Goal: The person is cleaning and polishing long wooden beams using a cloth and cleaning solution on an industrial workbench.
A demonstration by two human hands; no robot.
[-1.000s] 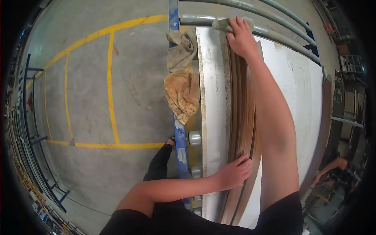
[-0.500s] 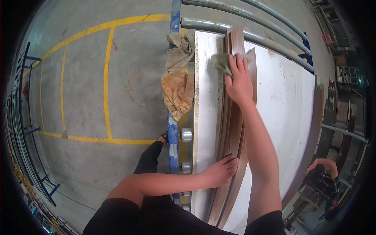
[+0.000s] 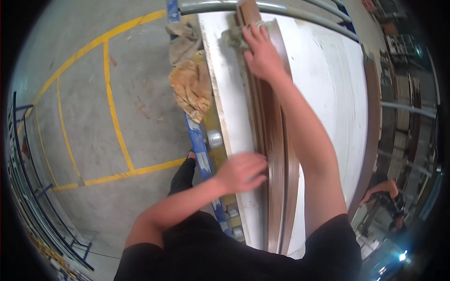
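Observation:
Two long brown wood-grain profiles [image 3: 270, 126] lie side by side, running away from me on a white board [image 3: 323, 93]. My right hand [image 3: 264, 55] presses a grey-green rag [image 3: 236, 38] onto the profiles near their far end; part of the rag is hidden under the fingers. Nearer to me, my left hand [image 3: 241, 173] is at the left edge of the profiles, somewhat blurred, fingers stretched and thumb apart, holding nothing. Whether its fingertips touch the profile, I cannot tell.
An orange-brown cloth [image 3: 190, 86] and a grey cloth [image 3: 183, 44] hang over the blue frame rail [image 3: 196, 133] on the left. Metal rollers [image 3: 214, 139] sit beside the board. Yellow lines [image 3: 112, 103] mark the floor. Another person [image 3: 391, 199] is at the right.
My left hand has lifted off the profiles and shifted to their left side. My right hand has moved the rag slightly toward the far end. The whole view has tilted.

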